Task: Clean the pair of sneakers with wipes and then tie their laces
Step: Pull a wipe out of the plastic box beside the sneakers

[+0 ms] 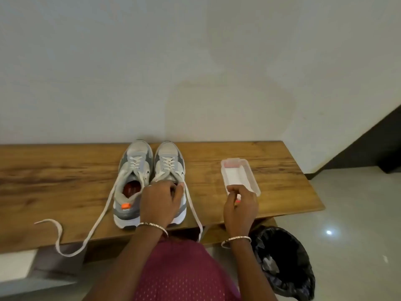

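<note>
Left hand (161, 198) curls over the collar of the right sneaker (170, 164), gripping it; fingertips hidden, lace contact unclear. Right hand (240, 205) pinches the near end of the wipes box (238, 174): rim or wipe, cannot tell. Left sneaker (133, 181) stands just beside my left hand, lace trailing off the bench (282, 181)

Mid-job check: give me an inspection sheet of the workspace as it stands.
Surface: wooden bench against a wall.
Job's things: left sneaker and right sneaker side by side, laces untied; open wipes box to their right.
Clutter: nothing seen.
Grippers: left hand grips right sneaker's collar; right hand pinches wipes box's near end.
Cables: nothing seen; one loose lace trails over the bench's front edge.
Surroundings: black-lined bin on the floor, right.
</note>
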`<state>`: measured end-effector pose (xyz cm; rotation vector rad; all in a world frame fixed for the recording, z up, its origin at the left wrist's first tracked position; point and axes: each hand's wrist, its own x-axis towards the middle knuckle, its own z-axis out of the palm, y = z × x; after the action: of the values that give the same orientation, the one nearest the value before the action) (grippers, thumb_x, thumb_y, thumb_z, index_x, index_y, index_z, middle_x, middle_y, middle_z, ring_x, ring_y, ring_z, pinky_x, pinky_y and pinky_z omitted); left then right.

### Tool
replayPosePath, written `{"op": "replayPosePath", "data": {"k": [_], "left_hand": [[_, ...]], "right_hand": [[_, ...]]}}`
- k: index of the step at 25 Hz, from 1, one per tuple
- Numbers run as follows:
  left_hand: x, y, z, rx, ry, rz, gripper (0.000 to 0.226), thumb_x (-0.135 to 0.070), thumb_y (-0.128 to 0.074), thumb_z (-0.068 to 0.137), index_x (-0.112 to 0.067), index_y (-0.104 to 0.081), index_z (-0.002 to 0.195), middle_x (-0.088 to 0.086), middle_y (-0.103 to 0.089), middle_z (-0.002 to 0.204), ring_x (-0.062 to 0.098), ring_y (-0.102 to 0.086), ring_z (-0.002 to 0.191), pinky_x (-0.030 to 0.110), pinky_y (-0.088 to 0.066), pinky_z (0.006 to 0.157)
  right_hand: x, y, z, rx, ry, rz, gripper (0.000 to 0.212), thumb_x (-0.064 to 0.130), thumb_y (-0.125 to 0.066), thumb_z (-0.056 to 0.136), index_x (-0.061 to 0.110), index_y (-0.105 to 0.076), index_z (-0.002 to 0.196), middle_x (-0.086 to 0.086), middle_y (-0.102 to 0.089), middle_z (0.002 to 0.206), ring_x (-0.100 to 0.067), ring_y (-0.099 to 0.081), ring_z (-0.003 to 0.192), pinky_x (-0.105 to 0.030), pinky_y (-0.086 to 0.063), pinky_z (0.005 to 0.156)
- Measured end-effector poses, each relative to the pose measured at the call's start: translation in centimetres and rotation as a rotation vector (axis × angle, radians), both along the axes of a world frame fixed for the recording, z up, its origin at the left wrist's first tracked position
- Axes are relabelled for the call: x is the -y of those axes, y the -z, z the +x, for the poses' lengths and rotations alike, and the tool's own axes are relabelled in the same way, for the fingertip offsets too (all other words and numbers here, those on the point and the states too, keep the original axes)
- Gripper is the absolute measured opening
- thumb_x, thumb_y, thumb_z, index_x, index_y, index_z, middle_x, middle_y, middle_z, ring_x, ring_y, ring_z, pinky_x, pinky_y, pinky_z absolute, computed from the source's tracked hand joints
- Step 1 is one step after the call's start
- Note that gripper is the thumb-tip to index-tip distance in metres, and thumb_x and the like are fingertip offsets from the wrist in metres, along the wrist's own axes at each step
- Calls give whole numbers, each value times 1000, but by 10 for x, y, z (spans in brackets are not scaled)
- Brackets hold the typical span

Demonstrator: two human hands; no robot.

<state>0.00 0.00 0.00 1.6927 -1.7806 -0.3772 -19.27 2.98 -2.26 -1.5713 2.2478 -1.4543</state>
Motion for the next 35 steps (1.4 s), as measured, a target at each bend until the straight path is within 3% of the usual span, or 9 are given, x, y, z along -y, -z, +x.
{"op": "replayPosePath", "data": {"k": [3,7,10,13,17,20,24,29,35], "left_hand": [[13,-18,-10,-283,-194,133,30,-24,-55,94,-11,-64,67,3,-62,65,21,-58,62,24,-33,51],[36,-43,-20,-1573,-634,681,18,-6,-52,98,7,-60,107,18,-62,106,25,-62,99,31,-54,92],[44,-46,-10,-2004,-583,870,30,-7,-48,99,6,-53,125,18,-58,126,19,-59,116,29,-48,102],[53,-32,-4,-2043,-575,875,42,-16,-53,98,2,-47,136,20,-49,141,30,-54,127,38,-41,112],[65,-22,-15,-2137,-647,832,17,-25,-60,96,-9,-59,103,3,-61,112,12,-57,72,13,-49,84],[69,-18,-26,-2125,-695,751,20,-27,-60,99,-9,-61,91,1,-62,86,9,-56,71,13,-51,48],[64,-20,-36,-2161,-689,718,19,-9,-75,84,-5,-58,78,10,-66,65,10,-56,71,8,-48,51],[61,5,-34,-2145,-701,727,35,-27,-75,88,-11,-68,118,7,-68,123,5,-64,113,10,-54,51],[23,-8,-34,-2043,-497,606,33,-24,-63,96,-8,-63,125,10,-68,115,16,-65,107,12,-57,58]], "right_hand": [[2,-2,-37,160,122,37,22,4,-59,88,23,-70,89,9,-66,86,-18,-61,87,-42,-53,66],[14,-15,-72,235,154,52,24,2,-57,89,20,-72,87,12,-67,80,-3,-59,75,-25,-47,64],[20,-18,-84,266,137,42,24,0,-56,89,17,-73,87,9,-69,82,-2,-60,77,-14,-45,65],[20,-16,-81,279,101,61,25,0,-56,89,19,-73,87,15,-68,83,6,-60,81,-11,-43,67],[20,-12,-73,289,59,86,25,0,-57,89,19,-73,86,17,-67,84,7,-58,82,-14,-42,64],[20,-9,-76,273,41,88,25,0,-57,89,20,-72,86,11,-70,85,-4,-62,80,-15,-42,61],[18,-11,-84,301,69,75,20,3,-60,89,20,-71,89,16,-67,83,-2,-61,78,-17,-44,62],[27,-14,-102,202,66,66,11,11,-67,89,18,-73,96,10,-69,83,-2,-62,75,-24,-53,68],[76,-5,-118,-62,-45,300,14,13,-74,85,12,-78,98,-2,-76,89,-15,-68,81,-26,-52,76]]}}
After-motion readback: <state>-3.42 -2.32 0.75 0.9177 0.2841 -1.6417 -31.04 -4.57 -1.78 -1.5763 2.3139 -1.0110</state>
